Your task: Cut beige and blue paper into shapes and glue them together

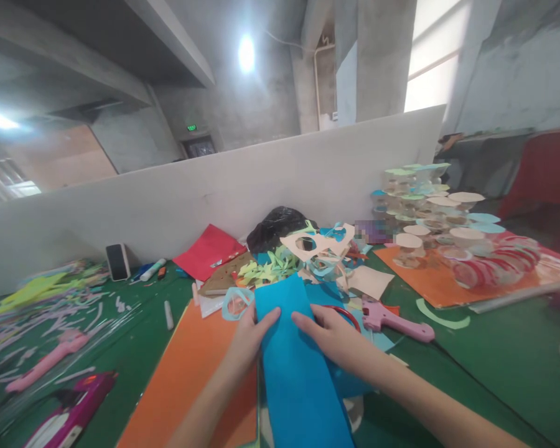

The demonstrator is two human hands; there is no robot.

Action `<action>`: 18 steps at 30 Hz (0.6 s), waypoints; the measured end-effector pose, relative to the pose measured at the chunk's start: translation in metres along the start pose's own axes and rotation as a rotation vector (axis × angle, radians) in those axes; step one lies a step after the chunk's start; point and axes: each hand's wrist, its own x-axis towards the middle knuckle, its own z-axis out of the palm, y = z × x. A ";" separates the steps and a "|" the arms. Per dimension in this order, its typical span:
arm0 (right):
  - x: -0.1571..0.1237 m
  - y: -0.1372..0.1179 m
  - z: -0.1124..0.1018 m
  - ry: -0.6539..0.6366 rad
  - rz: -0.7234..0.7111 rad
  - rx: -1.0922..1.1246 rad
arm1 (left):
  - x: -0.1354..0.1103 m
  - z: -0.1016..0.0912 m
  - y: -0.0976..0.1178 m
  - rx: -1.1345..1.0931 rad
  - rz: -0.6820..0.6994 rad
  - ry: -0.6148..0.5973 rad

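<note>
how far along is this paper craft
Done: a stack of cut paper rings looks finished at the right. In hand: the left hand and right hand rest on a blue sheet. Left: the pink glue gun lies idle; how much remains can't be told.

One head-worn camera looks forward and down, close above the left hand (245,339), right hand (329,333) and green table (494,354).
</note>
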 end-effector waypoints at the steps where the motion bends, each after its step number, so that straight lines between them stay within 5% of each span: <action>1: 0.002 0.001 -0.001 0.033 -0.014 0.013 | 0.000 0.000 0.000 0.005 0.004 -0.005; 6: 0.014 0.011 -0.007 0.067 -0.055 0.081 | -0.002 0.003 0.001 0.012 -0.031 -0.015; 18: 0.014 0.013 -0.006 -0.071 0.082 0.268 | -0.008 0.004 0.012 0.091 -0.027 0.008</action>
